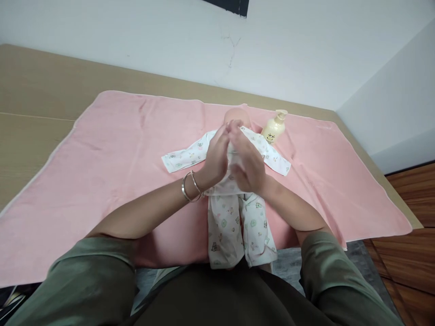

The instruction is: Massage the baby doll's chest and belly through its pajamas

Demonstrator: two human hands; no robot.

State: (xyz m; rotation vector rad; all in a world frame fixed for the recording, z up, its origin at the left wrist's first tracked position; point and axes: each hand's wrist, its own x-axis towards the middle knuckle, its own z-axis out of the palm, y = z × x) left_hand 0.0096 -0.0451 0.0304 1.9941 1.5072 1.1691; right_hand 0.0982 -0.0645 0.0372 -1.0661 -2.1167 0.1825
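My left hand [217, 156] and my right hand [248, 163] meet at the fingertips above a baby doll. Their fingers are stretched out and the palms face each other, with a gap lower down; the right one is slightly blurred. Neither hand shows anything in it. Beneath them lies the doll in a white printed top [188, 156] and matching trousers [224, 231], its sleeves spread to both sides. Part of the doll's head [236, 114] shows past my fingertips; its chest is largely hidden. Beside its right-hand sleeve is a cream pump bottle [274, 129].
A pink blanket [136, 149] with some creases covers most of the wooden table [34, 77] and hangs over its front edge. A white wall [152, 40] rises behind the table. Wooden panelling [414, 253] stands at the right.
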